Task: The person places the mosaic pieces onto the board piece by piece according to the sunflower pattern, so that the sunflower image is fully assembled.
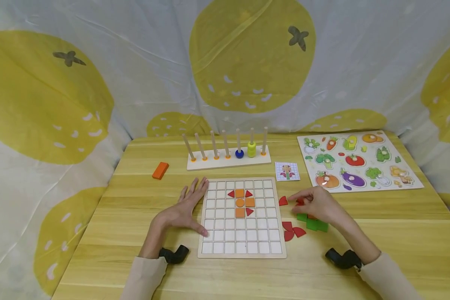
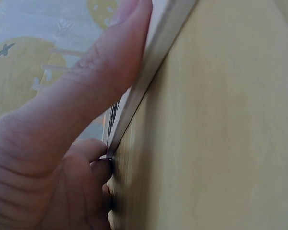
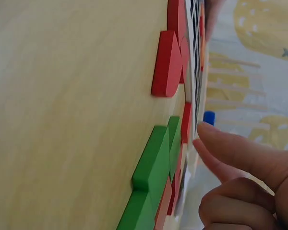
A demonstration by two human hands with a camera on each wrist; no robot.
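Head view shows the board (image 1: 229,223) about midway between the counter's (image 1: 127,233) left and right edges, the left hand (image 1: 183,210) spread wide against the board's left edge. Off its right edge, the right hand (image 1: 320,204), thumb and forefinger parted, hangs by red pieces (image 1: 283,201) and green pieces (image 1: 312,224)

In the head view, the right hand (image 1: 318,204) is partly hiding blocks (image 1: 312,224) at four o'clock; a sleeve (image 1: 144,277) is running off-frame at seven.

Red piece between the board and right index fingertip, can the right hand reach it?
Likely yes: the right hand has its index fingertip close to the red piece, with nothing visible between them.
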